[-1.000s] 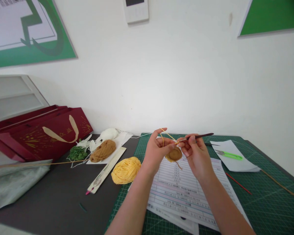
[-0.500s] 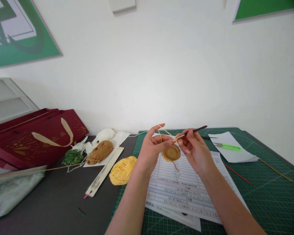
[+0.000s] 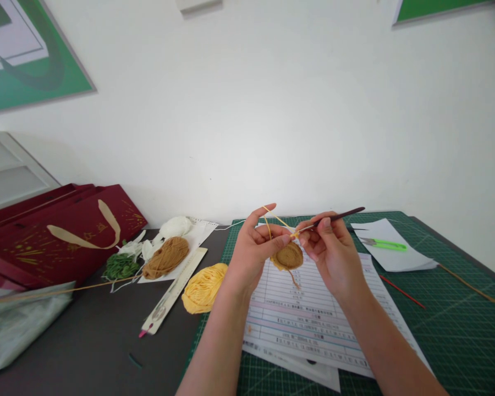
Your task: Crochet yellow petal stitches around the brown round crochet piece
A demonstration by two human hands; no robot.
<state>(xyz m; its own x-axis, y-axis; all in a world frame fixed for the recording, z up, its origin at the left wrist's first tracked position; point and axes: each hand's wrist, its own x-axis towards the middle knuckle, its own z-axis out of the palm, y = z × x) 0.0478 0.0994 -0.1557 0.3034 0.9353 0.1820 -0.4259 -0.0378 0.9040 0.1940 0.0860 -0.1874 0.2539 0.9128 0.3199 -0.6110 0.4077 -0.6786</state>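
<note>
Between thumb and fingers, my left hand (image 3: 258, 245) pinches the upper edge of a round crochet piece (image 3: 287, 256), brown in the middle with a yellow rim. A brown yarn tail hangs below it. Yellow yarn runs over my raised left index finger and down to the stitches. Closed around a dark-handled crochet hook (image 3: 339, 215), my right hand (image 3: 332, 247) holds its metal tip at the yellow edge. The very tip is too small to make out. Left of my left forearm lies a yellow yarn ball (image 3: 204, 287).
Printed sheets (image 3: 305, 324) lie under my hands on a green cutting mat (image 3: 457, 341). Green-handled snips (image 3: 385, 245) rest on white paper at right, near a red stick (image 3: 402, 291). Brown yarn (image 3: 167, 257), green yarn (image 3: 121, 266), a ruler (image 3: 175, 291) and a dark red bag (image 3: 66, 236) stand left.
The hook's handle has shifted right and slightly up, its tip staying by the stitches. Both hands keep their grips. The view has shifted a little.
</note>
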